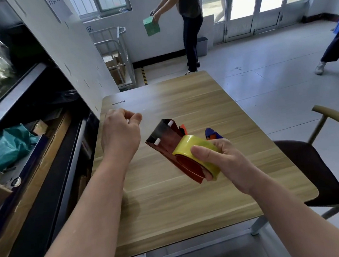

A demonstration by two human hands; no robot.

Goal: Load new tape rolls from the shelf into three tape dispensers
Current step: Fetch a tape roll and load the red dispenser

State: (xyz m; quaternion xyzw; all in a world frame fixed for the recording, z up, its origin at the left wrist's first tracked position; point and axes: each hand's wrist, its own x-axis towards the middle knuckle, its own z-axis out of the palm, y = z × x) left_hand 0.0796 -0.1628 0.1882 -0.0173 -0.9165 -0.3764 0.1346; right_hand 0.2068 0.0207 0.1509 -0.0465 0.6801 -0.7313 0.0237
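Red tape dispenser [167, 147] with yellow tape roll [195, 147] clamped in right hand [219, 160], long axis running up-left toward left hand [119, 133], fingers [134, 117] loosely curled, empty, just beside its mouth.

- Red tape dispenser [167, 143]: tilted in the air, dark metal mouth up-left, two white roller ends showing.
- Yellowish tape roll [189, 145]: seated in the dispenser's round end.

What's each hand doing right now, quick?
Left hand: loosely curled above the table, holding nothing visible.
Right hand: closed around the red tape dispenser with its yellowish tape roll.
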